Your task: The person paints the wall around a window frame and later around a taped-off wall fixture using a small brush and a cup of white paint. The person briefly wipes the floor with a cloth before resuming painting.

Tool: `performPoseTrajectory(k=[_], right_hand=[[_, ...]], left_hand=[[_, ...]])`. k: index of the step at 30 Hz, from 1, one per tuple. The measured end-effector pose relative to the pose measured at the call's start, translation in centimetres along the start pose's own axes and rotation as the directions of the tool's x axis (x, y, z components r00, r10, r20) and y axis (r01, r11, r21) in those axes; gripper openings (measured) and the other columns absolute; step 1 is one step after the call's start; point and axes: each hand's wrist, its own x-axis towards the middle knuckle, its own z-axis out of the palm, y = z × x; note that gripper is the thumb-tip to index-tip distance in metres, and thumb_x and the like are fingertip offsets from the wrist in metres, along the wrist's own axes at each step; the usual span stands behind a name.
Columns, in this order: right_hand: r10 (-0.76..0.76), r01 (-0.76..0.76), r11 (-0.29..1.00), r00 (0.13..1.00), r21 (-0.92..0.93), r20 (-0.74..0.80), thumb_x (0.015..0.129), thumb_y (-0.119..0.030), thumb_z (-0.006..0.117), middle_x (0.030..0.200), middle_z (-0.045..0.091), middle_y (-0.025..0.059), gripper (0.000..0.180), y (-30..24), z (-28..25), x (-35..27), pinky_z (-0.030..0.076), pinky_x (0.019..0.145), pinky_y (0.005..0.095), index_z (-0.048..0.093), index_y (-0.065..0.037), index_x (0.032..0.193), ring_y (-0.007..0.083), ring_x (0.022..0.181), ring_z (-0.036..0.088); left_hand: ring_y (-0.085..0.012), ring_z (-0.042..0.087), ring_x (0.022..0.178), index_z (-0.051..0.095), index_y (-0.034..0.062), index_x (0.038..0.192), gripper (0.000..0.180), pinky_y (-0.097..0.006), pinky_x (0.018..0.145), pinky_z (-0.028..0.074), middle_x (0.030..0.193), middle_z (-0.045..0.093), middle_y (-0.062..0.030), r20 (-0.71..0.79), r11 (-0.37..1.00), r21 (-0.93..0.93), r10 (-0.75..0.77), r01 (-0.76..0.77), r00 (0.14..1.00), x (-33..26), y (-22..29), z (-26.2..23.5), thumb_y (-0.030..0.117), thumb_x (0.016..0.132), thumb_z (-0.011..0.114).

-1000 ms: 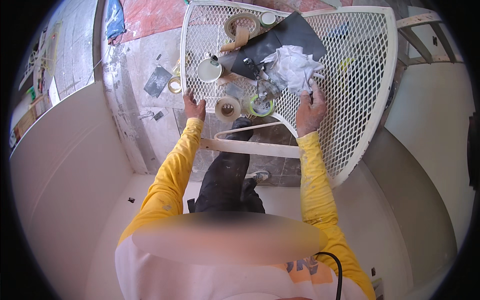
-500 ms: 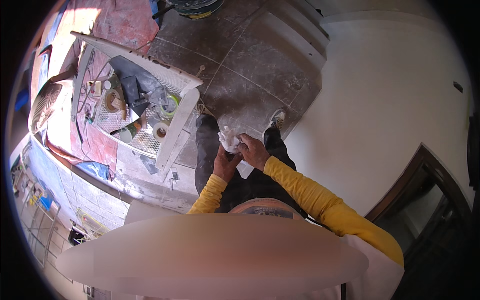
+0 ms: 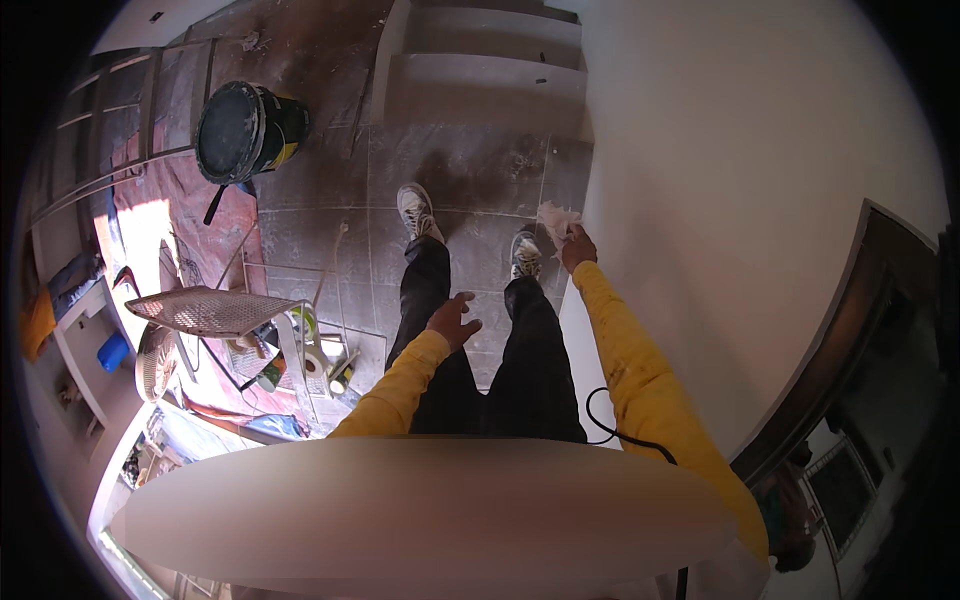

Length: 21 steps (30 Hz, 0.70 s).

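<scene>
Standing on dusty grey floor tiles beside a white wall, right hand clutching crumpled paper, left hand released.

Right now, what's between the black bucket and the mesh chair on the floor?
In the head view, only paint-stained floor between bucket and chair.

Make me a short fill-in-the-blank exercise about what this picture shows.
1. The right hand holds a crumpled white rag close to the ____ wall.
2. The left hand is ____, holding nothing.
3. The black round bucket stands on the ____.

Missing words: white; empty; floor
</scene>
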Motion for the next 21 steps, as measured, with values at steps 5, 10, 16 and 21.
performPoseTrajectory(k=[5,10,16,21], right_hand=[[0.022,-0.022,1.0,1.0,-0.005,0.008,0.092,-0.006,0.052,0.129,0.066,0.0169,0.04,1.8,0.9,10.1,0.047,0.104,0.0399,0.061,-0.008,0.131,0.0351,0.123,0.061],[-0.014,0.013,1.0,0.999,0.023,0.037,0.091,-0.007,0.054,0.125,0.068,0.0181,0.038,6.0,8.2,21.0,0.048,0.102,0.0408,0.063,-0.01,0.128,0.0369,0.119,0.062],[-0.021,0.023,0.998,0.999,-0.059,0.027,0.092,-0.022,0.058,0.138,0.059,0.019,0.05,7.7,11.7,34.7,0.045,0.109,0.0442,0.054,-0.019,0.142,0.0379,0.127,0.056],[0.243,-0.261,0.959,0.958,-0.108,-0.155,0.086,-0.05,0.069,0.157,0.03,0.0302,0.091,6.2,12.8,41.4,0.038,0.114,0.0536,0.026,-0.016,0.159,0.0483,0.139,0.04]], left_hand=[[-0.0346,0.061,0.118,0.046,0.0112,0.142,0.065,-0.043,0.102,0.049,0.126,0.063,-0.0176,0.228,0.986,0.169,-0.022,-0.017,0.973,12.5,-0.3,-1.4,0.031,0.087,0.074],[-0.0355,0.061,0.119,0.045,0.0104,0.142,0.06,-0.043,0.102,0.048,0.126,0.064,-0.0186,0.265,0.956,0.29,-0.04,-0.04,0.963,22.6,-3.6,-2.0,0.028,0.09,0.07],[-0.0365,0.06,0.119,0.044,0.0082,0.143,0.062,-0.044,0.102,0.048,0.127,0.063,-0.0201,0.422,0.942,0.332,-0.098,-0.053,0.901,27.1,-4.1,-3.4,0.031,0.091,0.07],[-0.0368,0.06,0.121,0.044,0.0069,0.143,0.062,-0.045,0.104,0.046,0.126,0.063,-0.0222,0.45,0.974,0.223,-0.07,-0.036,0.89,28.8,-1.5,-5.4,0.032,0.092,0.069]])
